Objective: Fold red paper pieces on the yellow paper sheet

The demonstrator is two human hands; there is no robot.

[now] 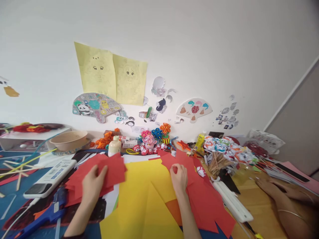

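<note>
- Two bare hands were in the lower half of the frame, and we saw the left hand [93, 184] nearer to the left red sheets [116, 169].
- Those sheets lay under and around its fingers, left of centre; the uppermost ran roughly crosswise, its free edge pointing right. We saw its thumb apart from the forefinger, but could not tell whether they had hold of paper.
- The right hand [179, 179], right of centre, had thumb and forefinger curled nearly into a ring; we could not tell whether anything was pinched there.
- Between the hands we saw yellow paper [136, 199], its long axis running from mid-frame toward the bottom edge.
- The right red sheets [205, 202] spread beneath and right of the right hand, with a wrapped ball [201, 171] on them.
- Closest to obstructing the left, we judged, was a cream bottle [114, 146] just above the sheets; a blue glue gun [53, 210] lay lower left.
- Another person's hand [266, 186] rested at lower right.
</note>
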